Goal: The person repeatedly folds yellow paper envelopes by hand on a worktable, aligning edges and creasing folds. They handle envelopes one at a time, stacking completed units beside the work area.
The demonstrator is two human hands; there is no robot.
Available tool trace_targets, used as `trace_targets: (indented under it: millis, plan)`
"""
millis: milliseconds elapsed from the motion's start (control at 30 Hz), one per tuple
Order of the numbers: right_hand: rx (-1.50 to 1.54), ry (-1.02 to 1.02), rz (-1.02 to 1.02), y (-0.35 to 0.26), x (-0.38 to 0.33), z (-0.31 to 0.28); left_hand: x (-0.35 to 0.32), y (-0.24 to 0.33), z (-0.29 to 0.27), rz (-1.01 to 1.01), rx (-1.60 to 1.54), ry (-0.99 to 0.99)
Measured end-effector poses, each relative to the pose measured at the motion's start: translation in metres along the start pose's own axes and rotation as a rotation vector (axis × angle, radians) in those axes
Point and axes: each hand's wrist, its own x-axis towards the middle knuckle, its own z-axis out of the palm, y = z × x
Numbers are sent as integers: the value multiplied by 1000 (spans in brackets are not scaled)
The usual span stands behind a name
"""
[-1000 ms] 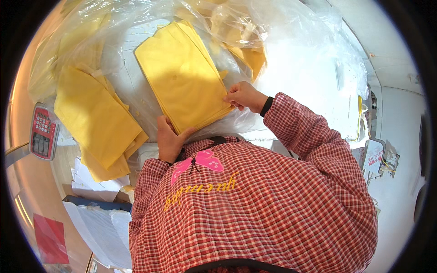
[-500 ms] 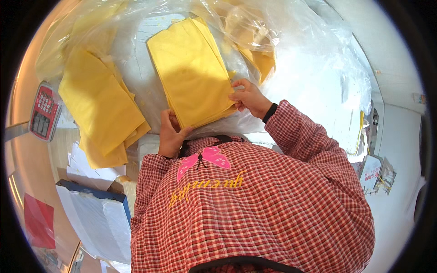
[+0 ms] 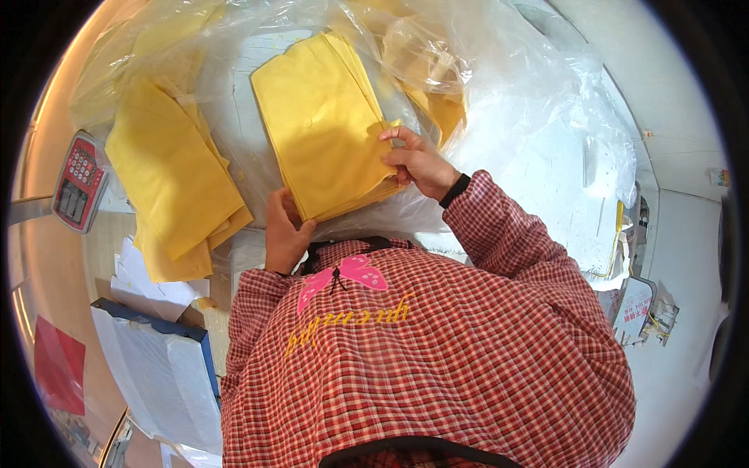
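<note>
Since the earlier frame, the right hand [image 3: 421, 161] has moved left, over the right edge of the yellow stack [image 3: 316, 129]. I see its thumb and fingers pinching that edge. The left hand [image 3: 287, 235] stands parted at the near left corner; hold cannot be determined. The stack is layered, matte, slightly fanned, right of another yellow pile [image 3: 173, 175].

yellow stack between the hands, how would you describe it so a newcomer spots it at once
Find the red checked garment filling the lower middle, then look just above it. There, between the left hand and the right hand, lies the yellow stack. Unlike the yellow pile to its left, it has hands at its near end.
</note>
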Motion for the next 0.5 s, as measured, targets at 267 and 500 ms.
trace_targets:
  millis: [267,500]
  plan:
    - [-39,-51,-72,20,11,40,32,69,14,406,549,-47]
    - [12,-214,-253,14,8,48,43,62,17,452,637,-75]
